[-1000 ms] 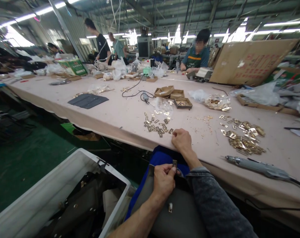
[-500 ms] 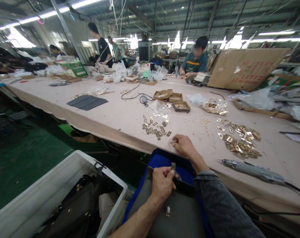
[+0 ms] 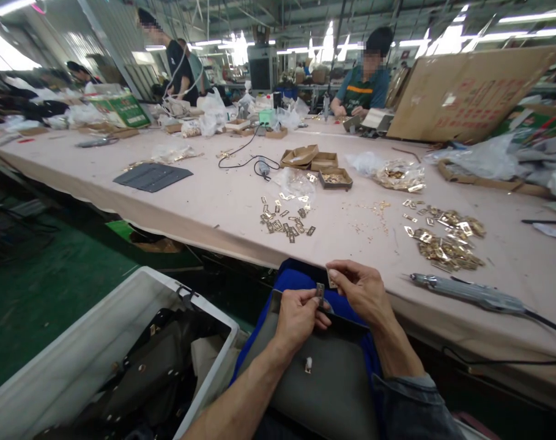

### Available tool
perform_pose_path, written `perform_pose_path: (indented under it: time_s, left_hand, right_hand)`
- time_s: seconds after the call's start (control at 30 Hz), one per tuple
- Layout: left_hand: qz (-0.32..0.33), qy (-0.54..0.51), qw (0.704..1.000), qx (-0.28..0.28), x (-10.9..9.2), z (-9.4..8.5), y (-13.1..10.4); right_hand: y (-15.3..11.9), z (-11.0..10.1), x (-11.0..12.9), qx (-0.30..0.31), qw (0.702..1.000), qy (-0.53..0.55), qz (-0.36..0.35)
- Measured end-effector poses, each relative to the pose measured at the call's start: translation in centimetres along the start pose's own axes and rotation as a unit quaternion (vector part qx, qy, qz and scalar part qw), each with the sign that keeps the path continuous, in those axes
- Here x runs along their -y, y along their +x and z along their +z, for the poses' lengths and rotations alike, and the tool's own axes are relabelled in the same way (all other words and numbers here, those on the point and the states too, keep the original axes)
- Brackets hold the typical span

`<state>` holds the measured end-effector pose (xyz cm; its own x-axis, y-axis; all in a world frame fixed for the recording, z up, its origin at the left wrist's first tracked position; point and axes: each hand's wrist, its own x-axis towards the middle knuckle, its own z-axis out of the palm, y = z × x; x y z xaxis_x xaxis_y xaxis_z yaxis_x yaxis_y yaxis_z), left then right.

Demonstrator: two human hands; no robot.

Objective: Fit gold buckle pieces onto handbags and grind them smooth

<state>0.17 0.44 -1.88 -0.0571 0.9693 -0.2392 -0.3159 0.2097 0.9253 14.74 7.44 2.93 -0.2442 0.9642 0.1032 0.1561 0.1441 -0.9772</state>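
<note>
My left hand [image 3: 296, 318] pinches an upright rectangular metal plate [image 3: 320, 292] at the far edge of a dark grey flat piece [image 3: 337, 373] on my lap. A small metal fitting with a white part [image 3: 308, 365] sits on that piece. My right hand [image 3: 363, 292] is closed just to the right, its thumb and fingertips holding a small gold metal plate [image 3: 331, 280]. The two hands are close together but apart. Beyond them, a loose group of metal plates [image 3: 284, 225] lies on the table.
A larger pile of gold plates [image 3: 449, 244] and a grey electric screwdriver [image 3: 465, 294] lie on the table [image 3: 241, 208] to the right. Small cardboard boxes [image 3: 335, 178] stand farther back. At lower left is a white bin [image 3: 122, 311] of dark pieces. A person [image 3: 363, 85] sits across the table.
My right hand has come back from the table edge towards my left hand, carrying the small plate. My left hand still holds its plate at the grey piece. The view has tilted slightly.
</note>
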Motion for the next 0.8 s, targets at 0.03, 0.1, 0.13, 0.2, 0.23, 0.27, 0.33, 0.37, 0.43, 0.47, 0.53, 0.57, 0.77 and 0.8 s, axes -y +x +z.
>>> perform_pose_path:
  time_s: [0.03,0.1,0.13,0.2,0.23,0.27,0.33,0.37,0.43,0.47,0.53,0.57,0.77,0.8]
  left_hand:
    - [0.000,0.004,1.000,0.005,-0.1,0.0,0.0]
    - [0.001,0.009,1.000,0.013,-0.2,0.1,0.0]
    - [0.002,0.008,1.000,0.019,-0.3,0.2,0.0]
    - [0.003,0.007,1.000,0.029,-0.4,0.3,-0.1]
    - [0.004,0.006,0.999,0.033,-0.5,0.3,-0.1]
    - [0.006,0.005,0.999,0.038,-0.6,0.3,-0.1]
    - [0.011,0.002,0.999,0.047,-0.7,0.3,-0.2]
    - [0.013,0.000,0.999,0.052,-0.7,0.3,-0.2]
    - [0.015,-0.002,0.998,0.065,-0.8,0.2,-0.2]
    - [0.015,0.000,0.997,0.070,-0.8,0.2,-0.3]
    - [0.014,0.004,0.997,0.076,-0.8,0.1,-0.4]
    - [0.015,0.008,0.997,0.079,-0.8,0.1,-0.4]
    - [0.021,0.030,0.995,0.089,-1.0,-0.1,-0.8]
    - [0.022,0.031,0.995,0.091,-1.0,-0.1,-0.8]
  right_hand:
    - [-0.6,0.1,-0.1,-0.016,1.000,-0.001,0.005]
    - [-1.6,0.5,-0.5,-0.030,0.999,0.016,0.022]
    - [-1.9,0.7,-0.7,-0.028,0.999,0.033,0.032]
    - [-2.4,1.1,-1.1,-0.019,0.997,0.054,0.046]
    - [-2.5,1.3,-1.3,-0.017,0.997,0.051,0.047]
    - [-2.7,1.5,-1.5,-0.017,0.998,0.044,0.046]
    - [-2.9,1.7,-1.8,-0.023,0.998,0.030,0.041]
    - [-3.0,1.8,-1.9,-0.025,0.998,0.029,0.039]
    - [-3.1,1.9,-2.0,-0.030,0.998,0.031,0.037]
    - [-3.1,2.0,-2.0,-0.033,0.998,0.031,0.034]
    - [-3.3,2.1,-2.0,-0.037,0.998,0.030,0.029]
    - [-3.3,2.1,-2.0,-0.040,0.998,0.030,0.026]
    - [-3.7,2.3,-2.0,-0.052,0.998,0.014,0.015]
    - [-3.8,2.4,-2.0,-0.054,0.998,0.010,0.014]
